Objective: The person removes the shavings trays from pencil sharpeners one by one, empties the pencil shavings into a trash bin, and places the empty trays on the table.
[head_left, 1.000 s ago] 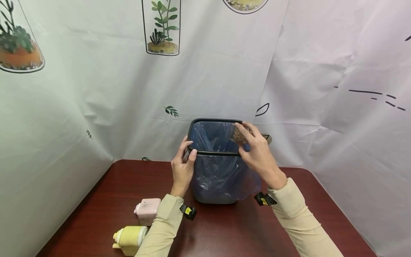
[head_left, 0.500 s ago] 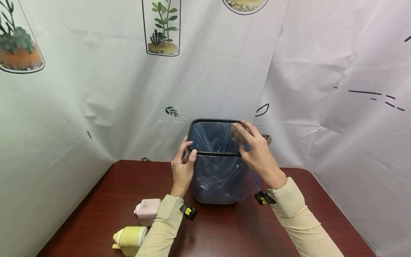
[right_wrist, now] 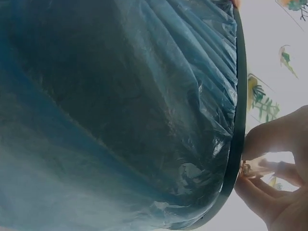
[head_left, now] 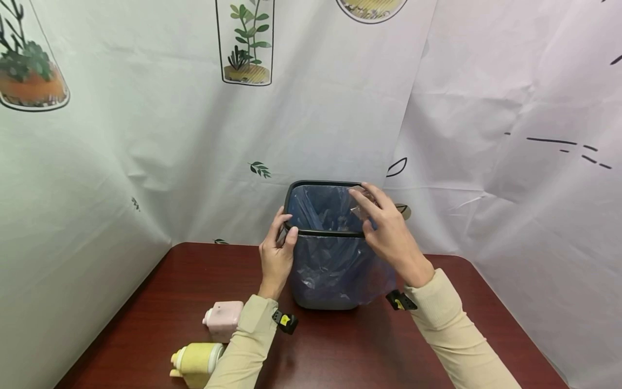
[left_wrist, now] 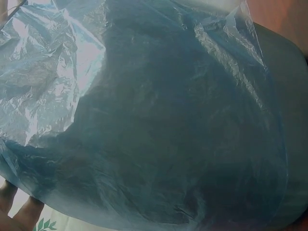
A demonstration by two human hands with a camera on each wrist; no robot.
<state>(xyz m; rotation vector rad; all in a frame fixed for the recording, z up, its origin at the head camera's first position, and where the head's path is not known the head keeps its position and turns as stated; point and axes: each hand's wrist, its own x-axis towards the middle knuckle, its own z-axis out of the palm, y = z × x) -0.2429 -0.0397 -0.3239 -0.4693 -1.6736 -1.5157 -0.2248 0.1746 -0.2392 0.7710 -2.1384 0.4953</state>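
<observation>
A trash bin (head_left: 325, 304) with a black rim (head_left: 330, 233) stands upright on the table, lined with a translucent blue bag (head_left: 330, 265) folded over its outside. My left hand (head_left: 277, 259) grips the rim's left front corner between thumb and fingers. Over the right side of the opening, my right hand (head_left: 390, 232) holds a small clear crinkled packet (head_left: 358, 212), partly hidden by the fingers. In the left wrist view, the bag (left_wrist: 183, 120) fills most of the frame. The right wrist view has the right hand (right_wrist: 284, 163) beside the rim (right_wrist: 239, 96).
A pink bottle-like container (head_left: 225, 321) and a yellow one (head_left: 196, 362) lie left of the left forearm. The dark red table (head_left: 340, 351) meets printed white cloth walls (head_left: 160, 135) behind and at both sides.
Brown stuff seen in the packet earlier no longer shows; the packet now looks clear and pinkish. The right hand's fingers have shifted slightly left. The left hand and bin stay put.
</observation>
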